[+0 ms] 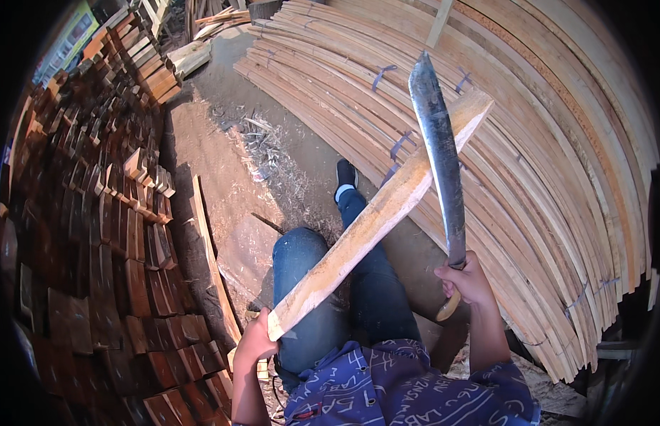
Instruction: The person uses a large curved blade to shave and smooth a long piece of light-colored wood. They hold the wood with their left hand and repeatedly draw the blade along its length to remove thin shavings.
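My left hand (pixel 254 336) is closed round the near end of a long, rough-hewn piece of wood (pixel 372 219). The piece slants up and away to the right across my legs, its far end over the stacked strips. In my right hand (pixel 466 278) is a machete (pixel 439 145), gripped by its pale wooden handle. Its broad, dark steel blade points away from me and crosses in front of the wood near the far end. Whether the blade touches the wood, I cannot tell.
Bundles of long wooden strips (pixel 536 170), tied with bluish bands, lie on the right. Stacked dark timber (pixel 110 270) fills the left. A thin wooden strip (pixel 210 259) lies on the ground beside that stack. Wood shavings (pixel 273 153) litter the ground ahead, near my outstretched foot (pixel 346 177).
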Tool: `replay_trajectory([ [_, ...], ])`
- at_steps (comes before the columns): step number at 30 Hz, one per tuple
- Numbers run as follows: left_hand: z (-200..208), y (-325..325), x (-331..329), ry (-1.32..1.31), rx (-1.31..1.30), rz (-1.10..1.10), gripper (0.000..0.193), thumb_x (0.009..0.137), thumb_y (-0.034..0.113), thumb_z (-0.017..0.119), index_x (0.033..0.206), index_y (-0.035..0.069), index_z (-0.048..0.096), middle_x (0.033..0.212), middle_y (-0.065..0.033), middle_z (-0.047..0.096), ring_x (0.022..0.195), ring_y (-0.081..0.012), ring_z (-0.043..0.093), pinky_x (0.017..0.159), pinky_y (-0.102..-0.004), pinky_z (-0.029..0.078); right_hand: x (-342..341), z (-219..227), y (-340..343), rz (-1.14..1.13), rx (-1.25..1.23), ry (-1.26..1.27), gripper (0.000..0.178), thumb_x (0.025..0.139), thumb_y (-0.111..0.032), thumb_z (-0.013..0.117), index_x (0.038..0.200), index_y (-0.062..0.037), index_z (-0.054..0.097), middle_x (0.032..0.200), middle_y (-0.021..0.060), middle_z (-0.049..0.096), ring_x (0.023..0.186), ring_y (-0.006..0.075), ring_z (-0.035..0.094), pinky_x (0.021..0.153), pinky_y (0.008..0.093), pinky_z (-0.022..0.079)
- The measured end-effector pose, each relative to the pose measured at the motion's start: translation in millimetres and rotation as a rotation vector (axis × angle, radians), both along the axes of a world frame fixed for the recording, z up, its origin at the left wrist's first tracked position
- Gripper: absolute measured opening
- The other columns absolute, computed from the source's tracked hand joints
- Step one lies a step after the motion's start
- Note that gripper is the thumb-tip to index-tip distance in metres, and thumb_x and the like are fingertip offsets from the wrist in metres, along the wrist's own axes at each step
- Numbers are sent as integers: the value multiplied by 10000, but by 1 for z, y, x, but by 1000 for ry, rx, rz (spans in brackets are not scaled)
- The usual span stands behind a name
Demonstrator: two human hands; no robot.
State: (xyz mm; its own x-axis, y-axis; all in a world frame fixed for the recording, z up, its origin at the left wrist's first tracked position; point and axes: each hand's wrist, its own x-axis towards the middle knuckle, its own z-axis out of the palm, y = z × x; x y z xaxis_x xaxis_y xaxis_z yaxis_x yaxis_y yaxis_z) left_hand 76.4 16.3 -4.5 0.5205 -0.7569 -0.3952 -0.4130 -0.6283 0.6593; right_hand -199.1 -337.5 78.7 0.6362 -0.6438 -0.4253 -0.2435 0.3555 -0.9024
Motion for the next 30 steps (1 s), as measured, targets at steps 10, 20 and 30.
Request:
replay_trajectory([
  [10,-11,11,-6,255,-85,15,466,651,-22,631,1100,9,510,867,-155,625,864,-301,655,752,-357,489,19,-15,42,389,-159,352,241,822,-123,767,686,-19,597,551,18,574,461,85,540,426,261,422],
  [20,38,-47,65,665,-352,14,404,583,-21,532,982,42,514,781,7,423,723,-108,419,631,-246,375,47,-22,82,-38,258,-166,212,882,-28,651,740,-64,498,501,37,467,363,134,469,350,294,395],
  [30,171,-243,127,1130,-919,-198,473,549,101,481,1017,52,431,709,-12,356,540,-132,348,521,-286,334,81,-26,139,69,293,-471,223,921,-50,650,732,-29,532,572,83,568,457,158,562,443,296,465],
])
